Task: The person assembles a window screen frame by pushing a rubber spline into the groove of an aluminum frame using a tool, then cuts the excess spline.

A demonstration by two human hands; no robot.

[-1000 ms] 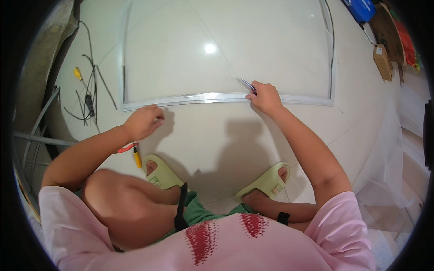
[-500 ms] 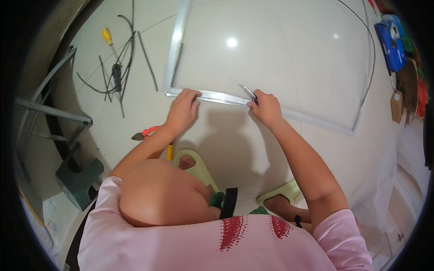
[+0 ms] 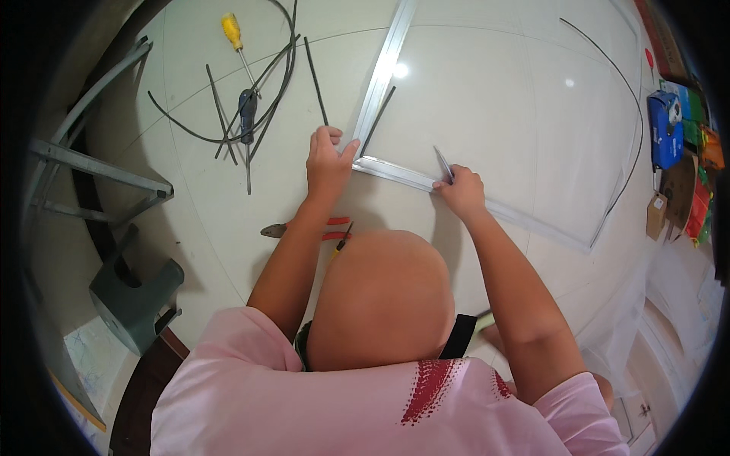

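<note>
A silver metal frame [image 3: 414, 178] lies on the floor, with thin translucent mesh reaching over to the right. My left hand [image 3: 328, 167] is just left of the frame's near-left corner, thumb apart from the fingers and close to the bar. Its fingertips cover the lower end of a black strip [image 3: 315, 80]; I see no grip on it. Another short black strip [image 3: 379, 120] runs inside the corner beside the left bar. My right hand [image 3: 462, 190] is closed around a slim silver pointed tool [image 3: 443, 161], resting at the near bar. The tool's exact kind is unclear.
A yellow-handled screwdriver [image 3: 232, 32], a dark-handled screwdriver [image 3: 247, 114] and black strips lie at far left. Red-handled pliers [image 3: 275, 229] are beneath my left forearm. A green plastic stool [image 3: 137, 300] and metal stand [image 3: 99, 171] are left; a blue case [image 3: 665, 131] is right.
My left hand has left the near bar and moved left past the corner to the black strip. My right hand stays at the bar with the tool. The whole view has shifted.
</note>
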